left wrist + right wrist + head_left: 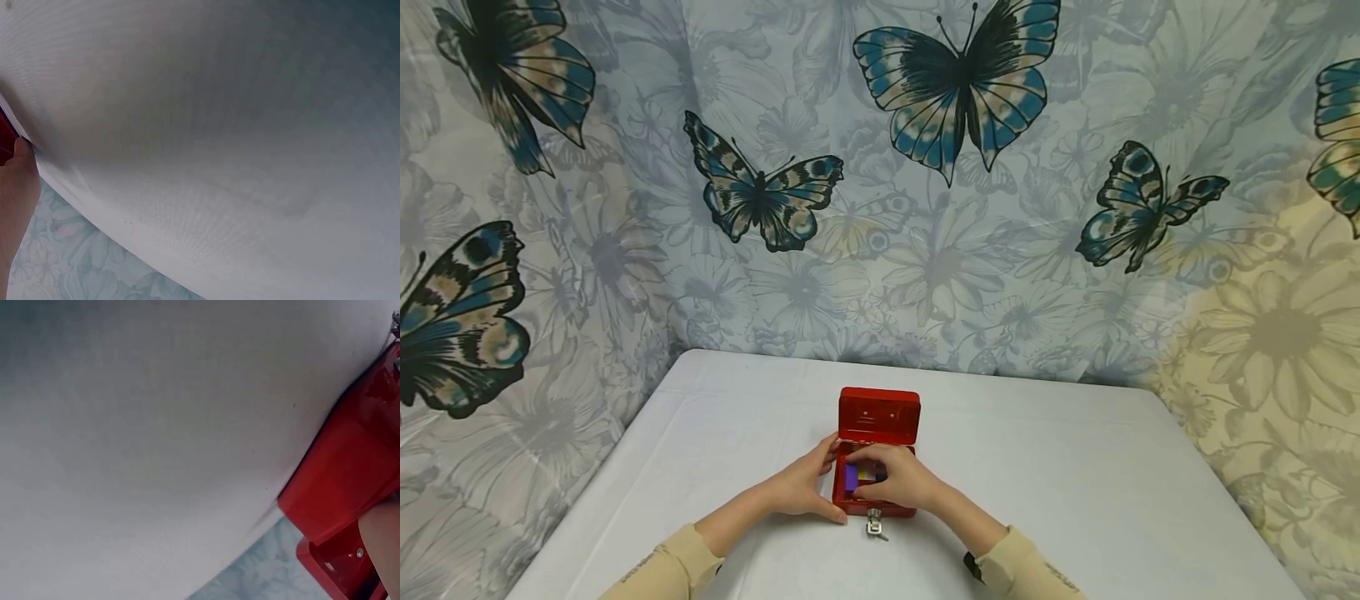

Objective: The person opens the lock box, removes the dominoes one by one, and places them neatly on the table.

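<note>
A small red metal cash box point(887, 510) stands on the table with its lid point(878, 417) raised at the back. My left hand point(805, 483) holds the box's left side, thumb at the front corner and fingers toward the rear. Inside the box, my right hand point(902, 477) has thumb and fingers curled about a small purple block-like item point(851, 477) with a pale yellow part beside it. The hand hides the rest of the contents. A silver padlock with a key point(874, 523) hangs at the box's front. In the right wrist view the box's side point(350, 481) shows close up.
A white-covered table point(1037, 467) spreads around the box. Behind it and at both sides hangs a patterned cloth backdrop point(940, 275) with large butterflies. The table's far edge meets this cloth.
</note>
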`<state>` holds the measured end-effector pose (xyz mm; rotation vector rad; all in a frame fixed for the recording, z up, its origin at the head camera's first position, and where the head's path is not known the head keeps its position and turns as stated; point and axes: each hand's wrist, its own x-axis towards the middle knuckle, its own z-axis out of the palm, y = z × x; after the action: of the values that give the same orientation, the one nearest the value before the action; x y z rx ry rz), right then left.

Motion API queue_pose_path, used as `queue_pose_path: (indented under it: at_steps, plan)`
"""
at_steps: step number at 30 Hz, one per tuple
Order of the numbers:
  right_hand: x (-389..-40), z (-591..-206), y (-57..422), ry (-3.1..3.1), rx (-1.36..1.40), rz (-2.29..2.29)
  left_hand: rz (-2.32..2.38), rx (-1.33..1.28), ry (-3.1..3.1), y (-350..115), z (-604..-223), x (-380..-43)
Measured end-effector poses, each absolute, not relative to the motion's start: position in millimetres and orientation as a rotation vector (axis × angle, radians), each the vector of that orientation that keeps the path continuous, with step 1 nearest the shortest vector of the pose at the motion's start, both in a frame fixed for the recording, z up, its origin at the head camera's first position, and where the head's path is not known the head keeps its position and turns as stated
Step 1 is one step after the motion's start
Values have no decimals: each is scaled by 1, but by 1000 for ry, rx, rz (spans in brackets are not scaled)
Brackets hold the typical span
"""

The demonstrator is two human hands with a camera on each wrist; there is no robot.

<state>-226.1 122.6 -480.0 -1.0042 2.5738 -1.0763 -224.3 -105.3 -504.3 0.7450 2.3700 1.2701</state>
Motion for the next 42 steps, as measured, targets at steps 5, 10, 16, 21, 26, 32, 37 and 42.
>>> queue_pose_path:
  at_steps: [5,10,16,21,26,32,37,42]
  plan:
    - [-224,-479,126,2466,-926,-1243,1281,749,2362,-106,-505,-225]
    - [-221,-477,128,2423,-852,-1298,1275,750,2370,-106,-506,-225]
    - [-217,-475,131,2395,-793,-1344,1267,744,2374,-106,-505,-224]
    - [-213,-475,135,2415,-756,-1371,1256,730,2380,-105,-504,-223]
    - [-212,-476,141,2411,-724,-1412,1259,713,2379,-104,-504,-222]
    - [-209,-475,147,2352,-690,-1506,1241,705,2396,-104,-505,-223]
    - [-206,-473,152,2369,-657,-1507,1238,707,2400,-104,-505,-223]
    - [-205,-472,157,2417,-619,-1454,1236,693,2403,-104,-506,-224]
